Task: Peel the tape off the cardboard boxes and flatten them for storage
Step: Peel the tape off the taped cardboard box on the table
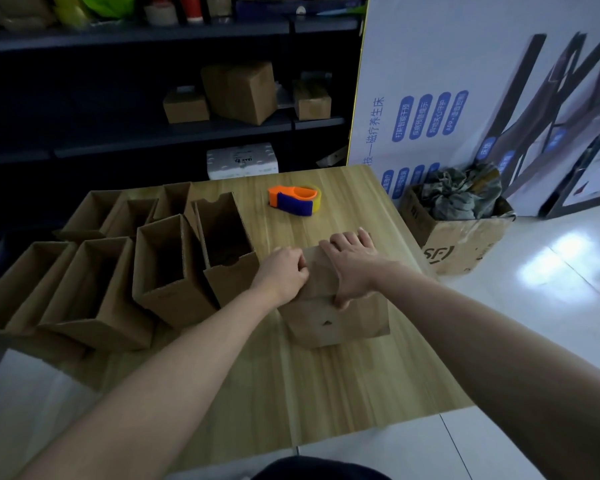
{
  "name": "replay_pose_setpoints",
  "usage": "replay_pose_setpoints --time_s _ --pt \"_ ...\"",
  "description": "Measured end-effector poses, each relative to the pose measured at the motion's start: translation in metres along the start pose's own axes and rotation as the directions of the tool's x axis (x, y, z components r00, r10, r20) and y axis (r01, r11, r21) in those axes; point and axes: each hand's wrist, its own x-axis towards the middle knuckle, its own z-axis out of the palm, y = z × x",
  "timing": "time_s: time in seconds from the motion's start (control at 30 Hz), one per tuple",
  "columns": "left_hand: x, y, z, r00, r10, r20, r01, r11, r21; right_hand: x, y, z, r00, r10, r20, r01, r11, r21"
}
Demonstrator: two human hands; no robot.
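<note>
One closed cardboard box [336, 306] sits at the centre of the frame on the wooden table [326, 393], plain brown with a small dark mark on its near face. The left hand [281, 271] is curled into a pinch at the box's top left edge; whether it has tape between the fingers, I cannot tell. The right hand [352, 268] lies spread flat over the top, thumb hooked over the near edge. At middle left stand about seven opened boxes [167, 268], all showing empty insides. One orange and blue tape dispenser [294, 199] rests above centre. At right, a floor carton [461, 237] holds crumpled wrapping.
</note>
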Motion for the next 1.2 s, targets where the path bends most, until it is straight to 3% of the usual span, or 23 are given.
replay_pose_setpoints --time_s 0.07,0.1,0.13,0.17,0.23,0.27,0.4,0.57,0.73,0.83,0.9,0.93,1.0,1.2 --pt "0.0 -0.006 -0.002 0.985 -0.171 -0.028 0.166 0.977 -0.135 -0.004 0.006 0.005 1.0 0.006 -0.011 -0.006 1.0 0.024" --pt "0.001 -0.011 -0.004 0.955 -0.293 -0.044 0.269 0.92 -0.286 -0.006 0.013 0.008 1.0 0.023 -0.016 -0.022 0.998 0.063" --pt "0.002 -0.016 -0.008 0.911 -0.412 -0.023 0.348 0.796 -0.494 -0.01 0.02 0.012 0.999 0.05 -0.009 -0.049 0.991 0.125" --pt "0.001 -0.019 -0.011 0.872 -0.486 0.055 0.379 0.602 -0.703 -0.014 0.027 0.015 0.997 0.081 0.013 -0.082 0.977 0.195" --pt "-0.004 -0.017 -0.017 0.861 -0.453 0.231 0.349 0.195 -0.917 -0.018 0.033 0.018 0.992 0.109 0.069 -0.124 0.953 0.276" --pt "-0.006 -0.013 -0.02 0.868 -0.412 0.277 0.338 0.082 -0.938 -0.017 0.032 0.016 0.991 0.1 0.089 -0.121 0.952 0.281" --pt "-0.006 0.003 -0.026 0.884 -0.332 0.329 0.323 -0.074 -0.943 -0.005 0.003 -0.005 0.999 -0.004 0.037 -0.007 0.953 0.302" --pt "-0.003 0.012 -0.036 0.861 -0.363 0.356 0.322 -0.151 -0.934 -0.003 -0.008 -0.02 0.994 -0.022 -0.105 0.054 0.947 0.317" --pt "0.007 0.022 -0.047 0.774 -0.532 0.342 0.286 -0.188 -0.94 -0.001 -0.004 -0.017 0.976 -0.053 -0.211 0.144 0.883 0.447" --pt "0.01 0.001 -0.06 0.689 -0.639 0.343 0.207 -0.281 -0.937 -0.007 0.013 -0.005 0.972 0.067 -0.224 0.09 0.776 0.625" --pt "0.01 -0.024 -0.069 0.634 -0.702 0.323 0.173 -0.278 -0.945 -0.016 0.034 0.006 0.953 0.205 -0.224 0.019 0.697 0.717" --pt "0.009 -0.032 -0.072 0.63 -0.71 0.315 0.186 -0.256 -0.949 -0.021 0.042 0.011 0.947 0.243 -0.209 -0.008 0.671 0.741" --pt "0.007 -0.028 -0.072 0.684 -0.665 0.299 0.267 -0.153 -0.952 -0.026 0.051 0.019 0.952 0.259 -0.162 -0.052 0.659 0.751" --pt "0.011 -0.002 -0.057 0.805 -0.517 0.29 0.505 0.34 -0.794 -0.025 0.063 0.038 0.97 0.227 0.084 -0.233 0.78 0.58"
